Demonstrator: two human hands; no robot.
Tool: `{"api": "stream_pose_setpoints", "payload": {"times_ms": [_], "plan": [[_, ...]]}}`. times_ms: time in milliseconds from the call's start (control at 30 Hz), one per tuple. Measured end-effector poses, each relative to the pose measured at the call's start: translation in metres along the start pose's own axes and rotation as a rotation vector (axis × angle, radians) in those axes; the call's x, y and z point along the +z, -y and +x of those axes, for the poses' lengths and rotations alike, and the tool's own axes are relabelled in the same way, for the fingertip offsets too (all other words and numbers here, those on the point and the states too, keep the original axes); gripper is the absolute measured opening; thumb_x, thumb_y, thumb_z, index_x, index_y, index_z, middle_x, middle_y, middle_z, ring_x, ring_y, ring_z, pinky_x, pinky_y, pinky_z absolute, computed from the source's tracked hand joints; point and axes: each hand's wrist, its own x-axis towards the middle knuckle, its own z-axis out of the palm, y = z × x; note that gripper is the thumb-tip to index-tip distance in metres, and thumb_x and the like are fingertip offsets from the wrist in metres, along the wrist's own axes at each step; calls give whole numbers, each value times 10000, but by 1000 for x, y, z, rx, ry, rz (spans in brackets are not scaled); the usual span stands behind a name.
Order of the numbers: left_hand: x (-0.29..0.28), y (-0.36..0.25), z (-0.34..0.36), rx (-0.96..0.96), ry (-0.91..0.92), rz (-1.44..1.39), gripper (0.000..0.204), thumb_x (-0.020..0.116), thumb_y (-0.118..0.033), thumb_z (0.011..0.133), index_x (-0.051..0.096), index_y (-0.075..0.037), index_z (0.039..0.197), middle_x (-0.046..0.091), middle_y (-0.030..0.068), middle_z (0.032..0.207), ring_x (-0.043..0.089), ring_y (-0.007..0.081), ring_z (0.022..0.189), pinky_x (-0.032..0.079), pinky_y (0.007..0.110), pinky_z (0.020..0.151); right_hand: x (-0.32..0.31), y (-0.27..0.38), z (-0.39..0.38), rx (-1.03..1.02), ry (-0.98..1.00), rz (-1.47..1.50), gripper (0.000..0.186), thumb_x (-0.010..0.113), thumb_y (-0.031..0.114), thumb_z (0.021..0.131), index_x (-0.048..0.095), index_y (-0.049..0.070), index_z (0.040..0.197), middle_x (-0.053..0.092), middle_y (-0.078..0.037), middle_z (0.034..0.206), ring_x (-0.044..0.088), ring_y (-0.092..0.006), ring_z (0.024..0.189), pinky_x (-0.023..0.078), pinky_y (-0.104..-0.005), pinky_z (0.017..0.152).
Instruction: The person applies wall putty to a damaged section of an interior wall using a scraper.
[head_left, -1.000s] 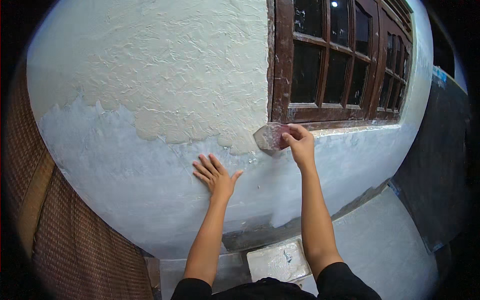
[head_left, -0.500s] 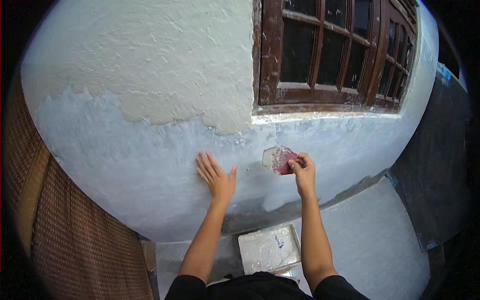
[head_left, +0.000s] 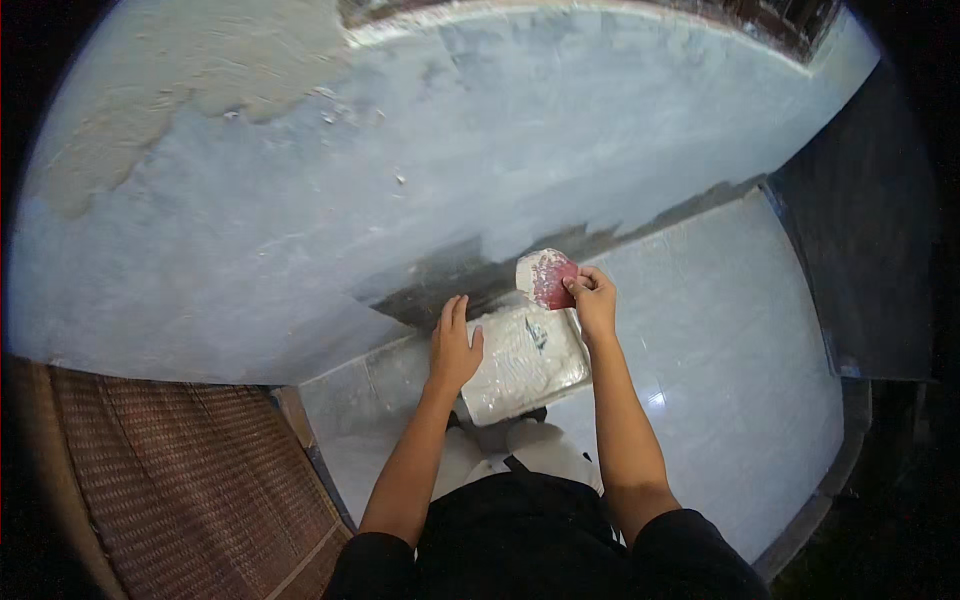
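Note:
A flat red scraper (head_left: 549, 279), its left part coated with pale paste, is pinched in my right hand (head_left: 592, 302). It hangs just above the far edge of a shallow white tray (head_left: 482, 410) that stands on the floor by the wall. Thick whitish paste (head_left: 520, 350) with ridges and a dark spot fills the tray. My left hand (head_left: 455, 347) is beside the tray's left edge with its fingers stretched out, holding nothing; whether it touches the tray I cannot tell.
Ahead rises a wall (head_left: 300, 230), grey-white below, with rough cream coating (head_left: 230, 50) at the upper left and a dark strip along its foot. A window frame (head_left: 780, 25) shows at the top. Brown woven matting (head_left: 190, 470) stands left, a dark panel (head_left: 860, 230) right.
The view has tipped downward, bringing more floor and the whole tray into sight. Both hands have moved down from the wall toward the tray, the scraper still in my right hand.

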Motion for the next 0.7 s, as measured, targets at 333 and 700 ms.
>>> {"api": "stream_pose_setpoints", "payload": {"times_ms": [333,700], "plan": [[108,51,-49,-106,366,-71,503,583,-155,829,424,-15,1285,470,198,1278,487,382,1139,408,438,964,-91,-157,-6,132,-357,-340,131,669,-8,768,622,22,886,638,-30,724,569,-104,661,450,-253,633],[147,78,-82,-135,442,-104,476,575,-126,826,436,-14,1267,497,186,1245,488,371,1137,409,433,960,-116,-200,-38,99,-465,-784,118,654,31,786,630,25,901,684,-148,800,676,-277,745,506,-345,689]]}}
